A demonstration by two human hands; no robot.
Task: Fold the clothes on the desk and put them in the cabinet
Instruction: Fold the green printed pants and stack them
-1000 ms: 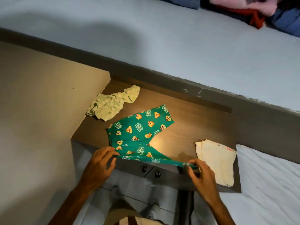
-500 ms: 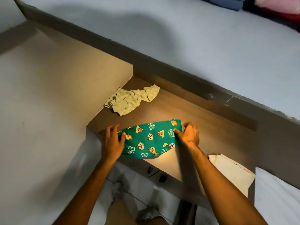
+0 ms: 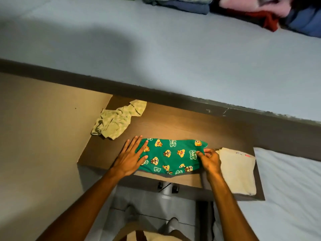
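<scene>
A green garment (image 3: 171,156) printed with cartoon chipmunks lies folded in half on the brown desk (image 3: 184,126), near its front edge. My left hand (image 3: 130,156) rests flat with spread fingers on the garment's left end. My right hand (image 3: 209,159) pinches the garment's right edge between thumb and fingers. A crumpled pale yellow-green garment (image 3: 115,120) sits unfolded at the desk's back left corner. At the desk's right end lies a folded cream cloth (image 3: 238,173).
A beige side panel (image 3: 43,127) walls the desk on the left. A bed with a pale sheet (image 3: 291,197) adjoins the desk's right. Stacked clothes (image 3: 260,11) in blue, pink and red lie on a surface at the top. A chair base (image 3: 166,187) shows below the desk.
Both hands carried the garment's near edge away from me and laid it over the far half. The left hand now lies flat on it, the right hand has shifted to its right edge.
</scene>
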